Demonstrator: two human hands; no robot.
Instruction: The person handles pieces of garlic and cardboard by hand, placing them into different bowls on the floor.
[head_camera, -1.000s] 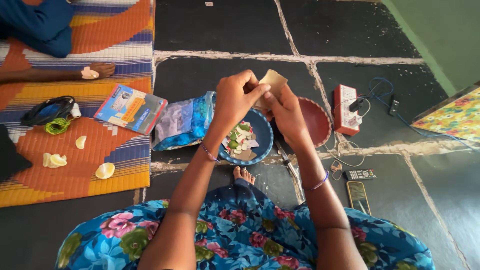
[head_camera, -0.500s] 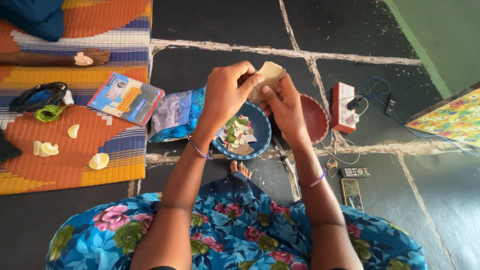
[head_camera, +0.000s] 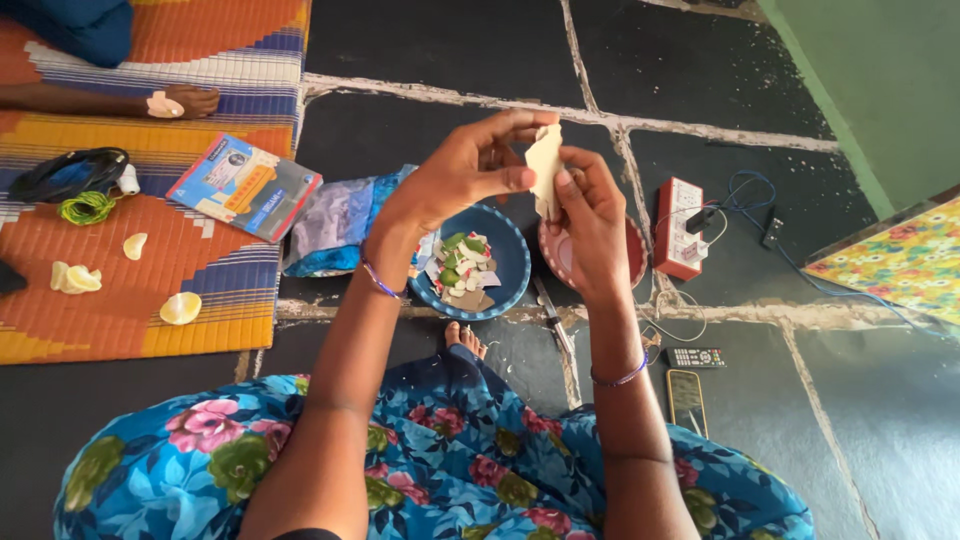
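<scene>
My left hand (head_camera: 462, 172) and my right hand (head_camera: 592, 218) both pinch a small tan card piece (head_camera: 544, 160), held upright above the bowls. Below my left hand sits a blue bowl (head_camera: 510, 262) with several small white, green and brown scraps in it. Under my right hand a red bowl (head_camera: 634, 252) is mostly hidden. My toes (head_camera: 461, 338) show beneath the blue bowl, and my blue floral dress (head_camera: 450, 450) fills the bottom of the view.
A striped orange mat (head_camera: 140, 250) lies at the left with a booklet (head_camera: 244, 187), a black cord coil (head_camera: 70, 172), green thread and pale yellow pieces. Another person's hand (head_camera: 180, 102) rests on it. A plastic bag (head_camera: 340, 225), red power strip (head_camera: 680, 228), remote (head_camera: 696, 356) and phone (head_camera: 686, 398) lie on the dark stone floor.
Both hands rose slightly and turned the tan piece from flat to edge-on; my left fingers opened out around its top. The view shifted a little leftward.
</scene>
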